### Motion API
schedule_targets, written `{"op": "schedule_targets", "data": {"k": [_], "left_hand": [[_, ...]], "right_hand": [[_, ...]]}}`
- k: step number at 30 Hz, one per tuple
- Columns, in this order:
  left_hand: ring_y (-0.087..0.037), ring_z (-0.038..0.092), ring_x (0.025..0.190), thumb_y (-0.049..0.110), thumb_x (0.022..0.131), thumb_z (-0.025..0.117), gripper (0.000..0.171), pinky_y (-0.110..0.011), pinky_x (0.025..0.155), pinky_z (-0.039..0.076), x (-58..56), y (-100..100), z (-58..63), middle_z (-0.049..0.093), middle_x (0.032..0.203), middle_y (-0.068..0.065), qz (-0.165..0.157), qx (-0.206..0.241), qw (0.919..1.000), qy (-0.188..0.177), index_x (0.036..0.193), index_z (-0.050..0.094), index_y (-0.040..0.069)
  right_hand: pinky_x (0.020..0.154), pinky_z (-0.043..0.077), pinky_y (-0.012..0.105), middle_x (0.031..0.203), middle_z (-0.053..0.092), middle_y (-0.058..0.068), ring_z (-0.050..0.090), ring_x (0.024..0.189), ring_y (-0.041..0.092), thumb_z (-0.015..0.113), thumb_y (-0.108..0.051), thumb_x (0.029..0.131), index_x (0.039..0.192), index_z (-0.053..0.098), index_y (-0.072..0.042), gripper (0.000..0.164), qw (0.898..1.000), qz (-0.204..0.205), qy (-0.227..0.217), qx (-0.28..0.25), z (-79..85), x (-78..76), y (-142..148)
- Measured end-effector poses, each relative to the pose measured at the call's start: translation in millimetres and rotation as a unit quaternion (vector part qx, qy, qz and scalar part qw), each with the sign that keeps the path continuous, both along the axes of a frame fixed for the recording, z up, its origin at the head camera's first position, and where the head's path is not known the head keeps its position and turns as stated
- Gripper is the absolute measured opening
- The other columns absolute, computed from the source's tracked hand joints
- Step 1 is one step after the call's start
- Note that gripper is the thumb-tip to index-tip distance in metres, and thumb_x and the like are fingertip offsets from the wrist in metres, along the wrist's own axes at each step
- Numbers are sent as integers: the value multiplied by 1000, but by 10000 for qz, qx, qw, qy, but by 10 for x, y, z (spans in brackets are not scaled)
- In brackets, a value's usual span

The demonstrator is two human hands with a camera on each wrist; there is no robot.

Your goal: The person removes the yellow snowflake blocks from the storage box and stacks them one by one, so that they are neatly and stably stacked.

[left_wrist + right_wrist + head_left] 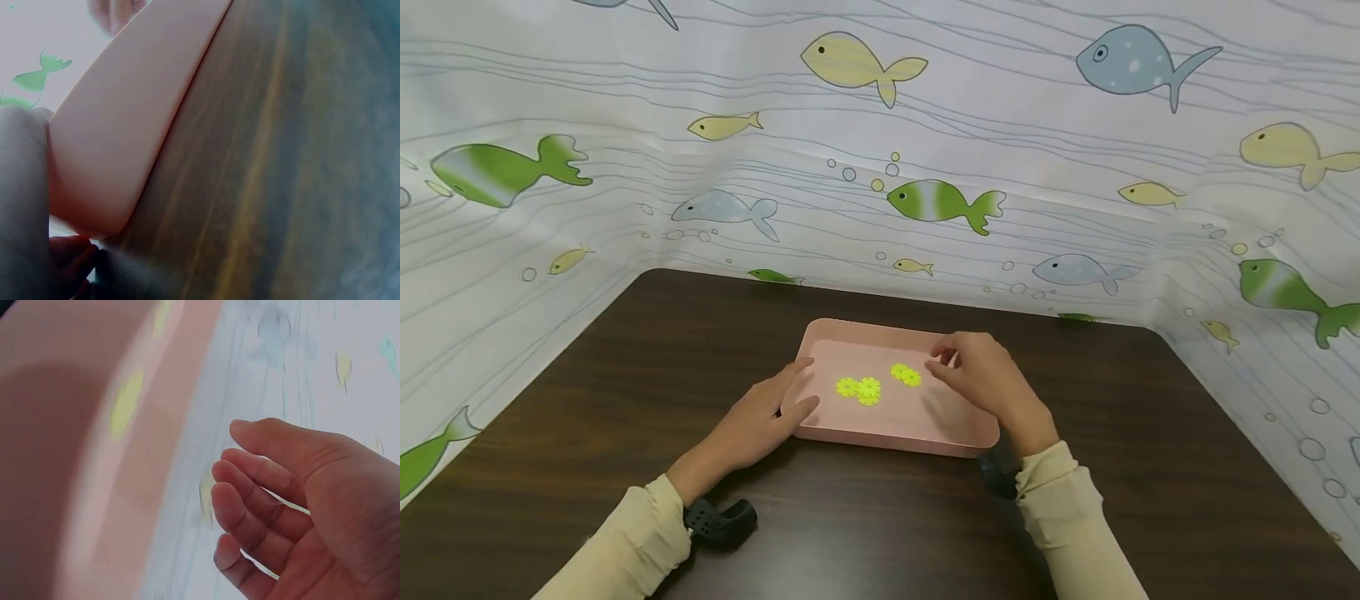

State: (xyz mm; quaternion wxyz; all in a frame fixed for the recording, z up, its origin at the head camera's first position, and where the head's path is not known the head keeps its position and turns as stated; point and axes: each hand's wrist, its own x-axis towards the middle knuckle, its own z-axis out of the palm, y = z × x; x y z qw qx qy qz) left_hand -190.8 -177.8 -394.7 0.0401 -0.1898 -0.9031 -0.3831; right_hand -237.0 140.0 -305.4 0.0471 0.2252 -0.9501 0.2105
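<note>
We see flat yellow-green flower-shaped discs [867,389] inside a shallow pink rectangular tray [891,437]: three lie close together, two overlapping, just towards nine o'clock from the tray's middle, and an overlapping pair [906,374] sits near the middle, towards one o'clock. At nine o'clock, the left hand [758,421] holds the tray's short side, its thumb over the rim and other fingers against the outside. Over the tray's two o'clock edge we find the right hand [988,379], its fingers loosely bent, thumb apart from them, with nothing held. Cream fabric sleeves [636,533] reach in from seven and five o'clock across the dark wood-grain table [850,517]. Beyond, towards twelve, hangs a white fish-printed backdrop [820,167].
</note>
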Motion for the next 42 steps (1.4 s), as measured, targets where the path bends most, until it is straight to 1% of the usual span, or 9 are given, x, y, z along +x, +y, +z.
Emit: {"op": "schedule_targets", "data": {"k": [4,7,9,15,21,26,34,40,42], "left_hand": [[-37,39,148,47,107,51,69,-65,116,33,11,19,-40,38,163,-13,25,28,9999,-113,162,34,9],[-36,40,148,50,107,51,70,-64,116,34,8,27,-47,38,163,-12,54,2,9998,-183,162,34,10],[-36,41,147,50,106,51,70,-63,116,34,0,19,-36,39,163,-11,85,-16,9998,-187,162,34,11],[-36,42,146,46,106,54,68,-63,115,35,-21,-11,17,40,163,-11,131,-101,9999,-28,161,36,10],[-35,41,147,46,106,54,68,-61,116,35,-21,-11,25,40,163,-11,84,-58,9999,-21,161,36,9],[-35,42,147,46,106,54,68,-61,116,35,-18,-11,16,41,162,-12,111,-47,9999,-51,161,35,10],[-35,43,146,45,106,54,68,-61,116,36,-25,-12,10,42,161,-13,112,-71,9999,-19,161,36,9],[-36,43,146,45,106,54,68,-61,115,36,-17,-12,18,42,161,-13,115,-62,9999,-9,161,36,9],[-36,43,146,44,106,54,68,-62,115,35,-12,-10,19,41,162,-12,98,-48,9999,-11,161,36,8]], "right_hand": [[78,56,34,94,72,4,64,86,19,79,-23,93,108,78,-5,24,9987,376,-299,177,-148,-65,-423],[84,58,38,101,72,7,65,91,21,82,-26,90,111,78,-2,32,9966,563,-491,335,-259,-88,-618],[83,58,39,100,71,9,64,89,21,84,-26,88,108,78,-1,33,9957,621,-538,433,-313,-94,-698],[75,51,34,90,61,3,54,80,19,86,-25,86,100,76,-2,28,9943,544,-686,609,-364,-106,-766],[84,55,37,94,66,4,58,84,18,86,-21,87,105,78,-2,27,9931,529,-857,599,-355,-115,-755],[83,56,37,93,66,3,59,82,18,85,-20,88,105,78,-3,24,9925,465,-1008,518,-354,-109,-763],[76,55,34,90,67,2,58,78,16,86,-25,87,102,78,-4,27,9956,529,-472,616,-370,-119,-734],[80,58,35,96,74,1,62,84,16,85,-26,86,101,79,-7,24,9980,510,-162,348,-269,-91,-597],[79,57,35,94,74,0,63,83,16,85,-27,86,98,79,-10,21,9981,469,48,403,-223,-80,-495]]}}
